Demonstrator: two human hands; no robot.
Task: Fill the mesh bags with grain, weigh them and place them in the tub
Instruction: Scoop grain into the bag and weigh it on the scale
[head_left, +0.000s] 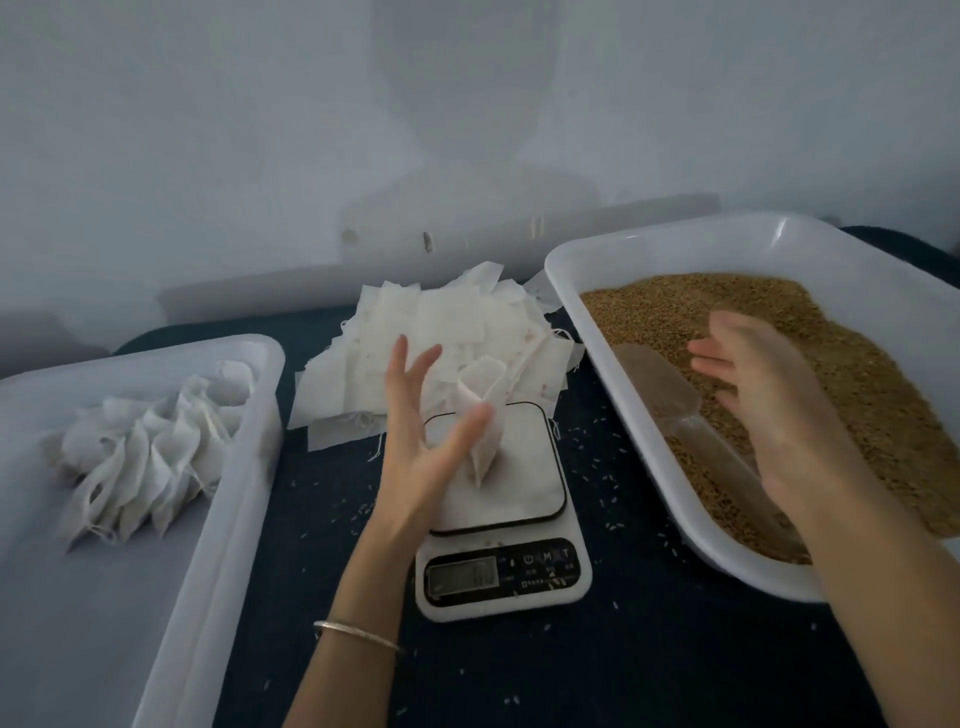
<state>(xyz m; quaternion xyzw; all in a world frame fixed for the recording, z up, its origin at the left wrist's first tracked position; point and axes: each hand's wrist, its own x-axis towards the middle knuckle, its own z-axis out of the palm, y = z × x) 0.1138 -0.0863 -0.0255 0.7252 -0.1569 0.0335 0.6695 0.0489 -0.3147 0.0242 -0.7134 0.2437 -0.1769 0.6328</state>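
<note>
Head view: your left hand (426, 447) barely pinches the bag (480, 415) over the scale (498, 499), right hand (769, 410) spread empty, so grain (857, 374) could spill.

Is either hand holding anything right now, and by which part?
The left hand holds a white mesh bag upright on the scale, thumb against its side. The right hand holds nothing, open over the grain.
</note>
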